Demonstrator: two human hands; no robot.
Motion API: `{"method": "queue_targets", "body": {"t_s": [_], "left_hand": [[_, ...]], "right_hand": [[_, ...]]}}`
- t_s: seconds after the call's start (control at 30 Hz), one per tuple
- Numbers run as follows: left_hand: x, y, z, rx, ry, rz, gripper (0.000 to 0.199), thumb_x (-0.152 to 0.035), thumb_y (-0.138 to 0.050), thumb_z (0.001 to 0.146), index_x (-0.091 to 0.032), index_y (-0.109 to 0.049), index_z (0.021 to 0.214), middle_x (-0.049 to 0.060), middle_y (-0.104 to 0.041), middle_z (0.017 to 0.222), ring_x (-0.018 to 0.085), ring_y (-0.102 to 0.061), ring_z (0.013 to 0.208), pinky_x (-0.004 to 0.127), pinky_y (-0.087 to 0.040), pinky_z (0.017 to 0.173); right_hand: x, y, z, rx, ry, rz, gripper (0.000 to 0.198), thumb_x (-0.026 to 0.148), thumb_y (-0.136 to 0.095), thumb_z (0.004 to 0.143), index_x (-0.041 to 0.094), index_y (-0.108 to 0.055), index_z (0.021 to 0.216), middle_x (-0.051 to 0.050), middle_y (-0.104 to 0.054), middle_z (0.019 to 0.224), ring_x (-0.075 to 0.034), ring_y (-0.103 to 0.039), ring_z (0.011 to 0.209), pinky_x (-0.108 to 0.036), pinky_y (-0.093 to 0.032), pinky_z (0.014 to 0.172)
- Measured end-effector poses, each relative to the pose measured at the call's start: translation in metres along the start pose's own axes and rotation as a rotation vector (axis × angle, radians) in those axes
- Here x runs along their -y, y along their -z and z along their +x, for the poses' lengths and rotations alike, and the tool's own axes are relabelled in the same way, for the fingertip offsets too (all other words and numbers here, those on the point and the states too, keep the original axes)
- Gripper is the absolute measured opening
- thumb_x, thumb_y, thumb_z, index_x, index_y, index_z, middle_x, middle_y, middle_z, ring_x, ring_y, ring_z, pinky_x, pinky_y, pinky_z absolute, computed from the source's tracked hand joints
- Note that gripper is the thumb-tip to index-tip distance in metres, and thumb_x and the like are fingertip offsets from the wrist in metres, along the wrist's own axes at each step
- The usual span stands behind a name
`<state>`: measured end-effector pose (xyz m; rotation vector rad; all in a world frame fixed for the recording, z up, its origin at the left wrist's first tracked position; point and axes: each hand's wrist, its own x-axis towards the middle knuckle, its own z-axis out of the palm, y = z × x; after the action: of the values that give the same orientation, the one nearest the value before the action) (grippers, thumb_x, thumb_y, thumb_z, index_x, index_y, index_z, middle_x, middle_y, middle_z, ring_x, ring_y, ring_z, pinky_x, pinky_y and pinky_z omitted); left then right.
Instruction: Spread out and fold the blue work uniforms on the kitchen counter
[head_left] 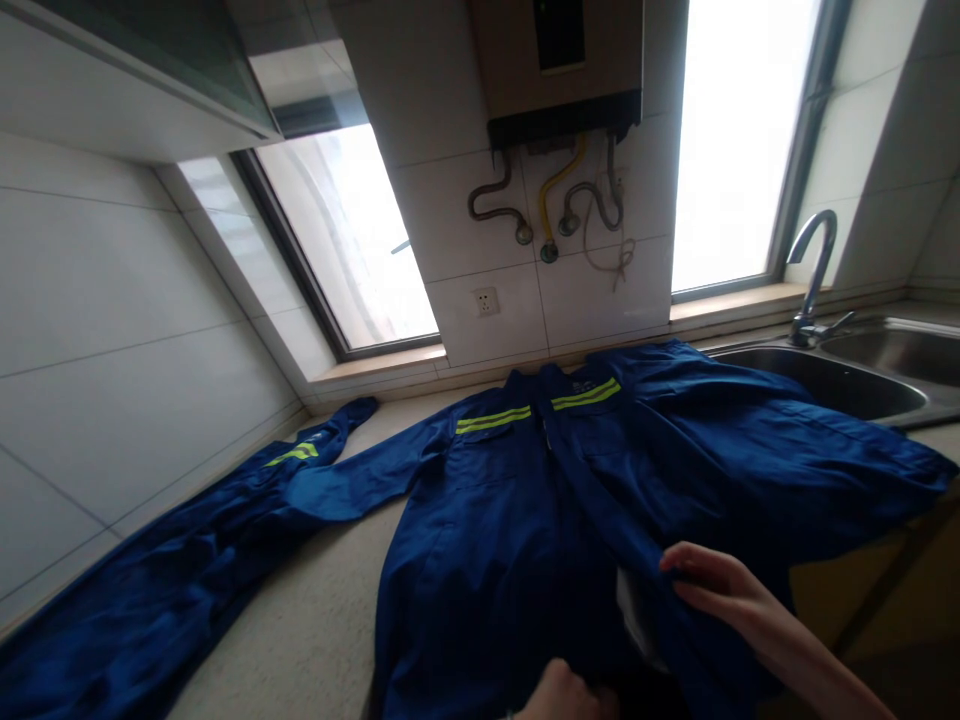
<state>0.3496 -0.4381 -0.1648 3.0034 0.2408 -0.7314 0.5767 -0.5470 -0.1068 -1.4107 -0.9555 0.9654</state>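
Right hand [716,582] pinching one blue jacket [480,540]; left hand [561,694], grip unclear; one more garment [195,550] alongside.

The blue jacket [480,540] looks to me like matt woven cloth, softly creased, with smooth yellow-and-grey strips [493,420]; the other blue garment [202,545] is the same dull, wrinkled cloth. Beneath them the counter [300,620] has a matt, finely speckled, stone-like face. Over there the faucet [823,250] is glossy, chrome-like metal, the sink [862,385] smooth, duller metal, and the wall tiles [82,270] smooth with a faint sheen
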Motion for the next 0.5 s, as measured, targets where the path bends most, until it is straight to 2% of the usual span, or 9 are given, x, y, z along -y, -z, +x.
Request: {"method": "queue_targets", "body": {"t_s": [0.07, 0.13, 0.23, 0.3, 0.37, 0.4, 0.43, 0.47, 0.5], "left_hand": [[0.004, -0.012, 0.003, 0.048, 0.145, -0.018, 0.029, -0.016, -0.047, 0.082, -0.015, -0.067, 0.102, 0.018, -0.069, 0.073, 0.033, -0.065, 0.064, 0.038, -0.042, 0.054], [0.006, -0.025, 0.009, 0.107, 0.228, -0.024, 0.027, -0.015, -0.050, 0.079, -0.014, -0.071, 0.095, 0.020, -0.069, 0.073, 0.037, -0.064, 0.066, 0.043, -0.041, 0.056], [0.008, -0.038, 0.015, 0.187, 0.234, 0.022, 0.024, -0.010, -0.052, 0.076, -0.014, -0.074, 0.084, 0.022, -0.069, 0.079, 0.041, -0.064, 0.075, 0.048, -0.041, 0.060], [0.012, -0.035, 0.015, 0.202, 0.210, 0.039, 0.021, -0.010, -0.055, 0.074, -0.015, -0.074, 0.083, 0.022, -0.070, 0.084, 0.041, -0.064, 0.082, 0.052, -0.042, 0.065], [0.020, -0.018, 0.012, 0.178, 0.186, -0.006, 0.017, -0.012, -0.058, 0.072, -0.017, -0.073, 0.077, 0.019, -0.071, 0.081, 0.039, -0.065, 0.082, 0.053, -0.044, 0.068], [0.027, -0.003, 0.009, 0.226, 0.169, -0.070, 0.015, -0.013, -0.058, 0.071, -0.018, -0.072, 0.071, 0.016, -0.071, 0.075, 0.037, -0.066, 0.079, 0.052, -0.046, 0.067], [0.036, 0.015, 0.006, 0.316, 0.154, -0.165, 0.015, -0.015, -0.057, 0.071, -0.019, -0.070, 0.065, 0.012, -0.070, 0.067, 0.035, -0.067, 0.074, 0.050, -0.048, 0.064], [0.047, 0.037, 0.003, 0.479, 0.120, -0.293, 0.016, -0.017, -0.056, 0.072, -0.020, -0.067, 0.060, 0.008, -0.067, 0.058, 0.032, -0.067, 0.066, 0.046, -0.050, 0.059], [0.061, 0.061, 0.000, 0.704, 0.091, -0.452, 0.020, -0.020, -0.054, 0.074, -0.021, -0.064, 0.056, 0.005, -0.064, 0.052, 0.029, -0.067, 0.059, 0.042, -0.050, 0.055]], "right_hand": [[0.007, -0.004, -0.001, -0.074, -0.068, 0.094, 0.039, 0.044, -0.073, 0.067, 0.018, -0.071, 0.095, -0.008, -0.067, 0.096, -0.024, -0.061, 0.090, -0.031, -0.049, 0.076], [0.014, -0.008, -0.001, -0.098, -0.122, 0.148, 0.043, 0.045, -0.074, 0.065, 0.018, -0.071, 0.098, -0.008, -0.068, 0.097, -0.025, -0.063, 0.087, -0.033, -0.051, 0.074], [0.024, -0.012, 0.001, -0.108, -0.133, 0.172, 0.044, 0.046, -0.073, 0.064, 0.018, -0.072, 0.098, -0.009, -0.069, 0.096, -0.025, -0.064, 0.084, -0.034, -0.052, 0.072], [0.029, -0.015, 0.003, -0.100, -0.113, 0.152, 0.042, 0.045, -0.073, 0.065, 0.018, -0.072, 0.097, -0.009, -0.069, 0.094, -0.025, -0.064, 0.083, -0.034, -0.052, 0.071], [0.029, -0.020, 0.004, -0.079, -0.050, 0.077, 0.038, 0.042, -0.071, 0.066, 0.018, -0.072, 0.095, -0.009, -0.068, 0.092, -0.025, -0.063, 0.084, -0.033, -0.051, 0.071], [0.027, -0.024, 0.003, -0.054, -0.002, 0.013, 0.034, 0.040, -0.070, 0.068, 0.018, -0.072, 0.094, -0.009, -0.067, 0.092, -0.024, -0.062, 0.084, -0.032, -0.051, 0.071], [0.023, -0.029, 0.003, -0.017, 0.052, -0.069, 0.029, 0.036, -0.068, 0.070, 0.019, -0.072, 0.093, -0.008, -0.066, 0.092, -0.022, -0.062, 0.082, -0.030, -0.051, 0.070], [0.017, -0.036, 0.002, 0.025, 0.105, -0.163, 0.025, 0.031, -0.064, 0.071, 0.020, -0.072, 0.093, -0.007, -0.065, 0.092, -0.020, -0.061, 0.079, -0.028, -0.050, 0.067], [0.009, -0.044, 0.002, 0.066, 0.157, -0.265, 0.024, 0.025, -0.061, 0.072, 0.021, -0.071, 0.093, -0.006, -0.063, 0.092, -0.018, -0.060, 0.077, -0.025, -0.049, 0.065]]}}
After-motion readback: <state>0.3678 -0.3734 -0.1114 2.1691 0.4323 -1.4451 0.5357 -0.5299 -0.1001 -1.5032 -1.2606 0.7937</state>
